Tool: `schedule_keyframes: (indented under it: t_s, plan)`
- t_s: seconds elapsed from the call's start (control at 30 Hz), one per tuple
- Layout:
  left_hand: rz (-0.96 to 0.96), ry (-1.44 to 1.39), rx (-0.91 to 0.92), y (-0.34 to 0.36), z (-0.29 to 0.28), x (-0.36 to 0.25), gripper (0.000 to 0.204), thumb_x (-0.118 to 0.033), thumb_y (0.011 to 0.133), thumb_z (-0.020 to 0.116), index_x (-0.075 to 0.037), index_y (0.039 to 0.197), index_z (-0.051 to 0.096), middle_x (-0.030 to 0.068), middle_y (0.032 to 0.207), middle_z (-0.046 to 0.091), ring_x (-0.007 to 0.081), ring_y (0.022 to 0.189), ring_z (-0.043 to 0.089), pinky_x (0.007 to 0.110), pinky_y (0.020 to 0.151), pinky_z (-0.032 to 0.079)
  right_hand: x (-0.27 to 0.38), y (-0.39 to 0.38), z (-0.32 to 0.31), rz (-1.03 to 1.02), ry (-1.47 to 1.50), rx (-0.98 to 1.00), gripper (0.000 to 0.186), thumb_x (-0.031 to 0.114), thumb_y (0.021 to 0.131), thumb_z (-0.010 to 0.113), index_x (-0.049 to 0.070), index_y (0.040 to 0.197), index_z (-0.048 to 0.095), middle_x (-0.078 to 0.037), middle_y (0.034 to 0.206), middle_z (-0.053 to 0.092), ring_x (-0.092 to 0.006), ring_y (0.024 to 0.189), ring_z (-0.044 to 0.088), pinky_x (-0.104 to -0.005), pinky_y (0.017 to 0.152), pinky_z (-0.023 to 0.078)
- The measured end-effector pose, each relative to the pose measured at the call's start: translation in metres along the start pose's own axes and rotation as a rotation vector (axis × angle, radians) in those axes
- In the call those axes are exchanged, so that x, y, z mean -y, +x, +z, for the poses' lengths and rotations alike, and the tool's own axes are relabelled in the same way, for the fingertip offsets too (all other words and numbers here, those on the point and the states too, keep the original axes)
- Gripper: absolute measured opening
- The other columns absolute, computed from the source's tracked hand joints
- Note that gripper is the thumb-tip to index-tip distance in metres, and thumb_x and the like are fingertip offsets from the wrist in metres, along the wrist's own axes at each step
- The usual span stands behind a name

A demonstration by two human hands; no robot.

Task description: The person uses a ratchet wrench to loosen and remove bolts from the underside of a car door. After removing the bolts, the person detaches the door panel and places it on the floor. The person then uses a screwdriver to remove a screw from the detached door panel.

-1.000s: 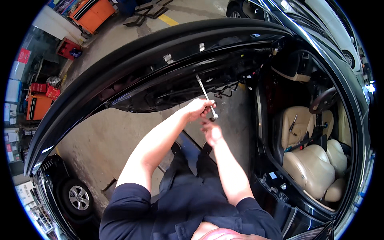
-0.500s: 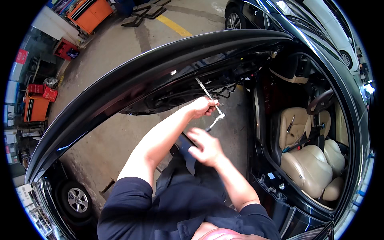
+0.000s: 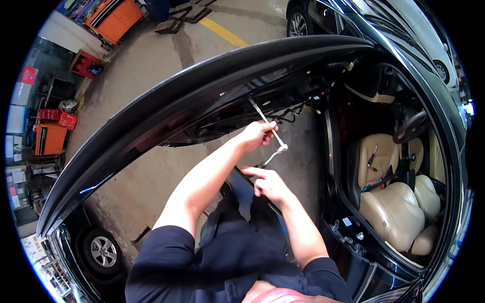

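Observation:
My left hand (image 3: 258,135) grips a long silver extension bar (image 3: 262,113), whose far end reaches the inner side of the black car door (image 3: 166,94). Dark wiring shows on that inner side. A silver ratchet wrench (image 3: 274,155) sits on the bar's near end, its handle angled down toward my body. My right hand (image 3: 265,184) is just below that handle, index finger stretched out and other fingers loosely apart; whether a fingertip touches the handle I cannot tell.
To the right is the car's cabin, with a beige seat (image 3: 389,212), tools (image 3: 374,156) on it and a steering wheel (image 3: 406,126). Orange tool carts (image 3: 115,20) stand at the left wall (image 3: 24,121). A wheel (image 3: 103,251) is at lower left. Other cars (image 3: 298,20) stand beyond the door.
The ratchet handle has swung into view below the bar. My right hand has dropped away from the bar's end and its index finger now points left. My left hand still grips the bar.

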State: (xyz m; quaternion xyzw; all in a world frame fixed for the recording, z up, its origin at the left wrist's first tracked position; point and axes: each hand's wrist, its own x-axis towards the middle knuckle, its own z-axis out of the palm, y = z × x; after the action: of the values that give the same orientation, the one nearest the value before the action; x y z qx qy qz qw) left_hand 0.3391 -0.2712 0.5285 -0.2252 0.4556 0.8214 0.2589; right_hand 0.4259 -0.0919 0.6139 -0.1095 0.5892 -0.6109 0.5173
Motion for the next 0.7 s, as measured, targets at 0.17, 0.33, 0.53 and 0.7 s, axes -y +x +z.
schedule_keyframes:
  t_s: [0.17,0.33,0.53,0.7]
  plan:
    - [0.026,0.011,-0.039,-0.001,-0.027,0.013,0.031,-0.034,0.109,0.058,-0.006,0.098,0.068,0.0012,0.076,0.057,0.0108,0.065,0.049,0.026,0.058,0.040,-0.050,0.022,-0.075,-0.314,0.737,-0.481,0.064,-0.006,0.080,0.047,0.000,0.142,0.062,-0.016,0.152,0.059,-0.0075,0.056,0.050,-0.0214,0.054,0.044]
    - [0.122,-0.199,-0.092,0.007,-0.004,0.002,0.032,-0.034,0.109,0.058,-0.007,0.094,0.064,0.0013,0.078,0.061,0.0101,0.061,0.048,0.026,0.054,0.037,-0.030,0.002,-0.032,-0.064,0.321,-0.180,0.046,0.000,0.083,0.053,-0.005,0.125,0.072,-0.016,0.130,0.067,-0.0106,0.056,0.059,-0.0221,0.056,0.046]
    - [0.140,-0.143,-0.074,0.018,-0.036,0.025,0.032,-0.037,0.113,0.050,-0.009,0.104,0.062,0.0026,0.091,0.064,0.0094,0.071,0.048,0.026,0.063,0.043,-0.062,0.007,-0.065,-0.362,0.695,-0.528,0.058,0.000,0.091,0.053,-0.009,0.148,0.049,-0.007,0.101,0.063,-0.0095,0.067,0.056,-0.0224,0.062,0.045]
    - [0.196,-0.194,-0.079,0.016,-0.016,0.006,0.026,-0.034,0.112,0.052,-0.010,0.105,0.061,0.0027,0.085,0.065,0.0093,0.070,0.051,0.026,0.063,0.044,-0.061,-0.003,-0.043,-0.552,0.508,-0.453,0.046,0.001,0.092,0.058,-0.008,0.137,0.062,-0.017,0.150,0.060,-0.0196,0.098,0.070,-0.0326,0.093,0.053]
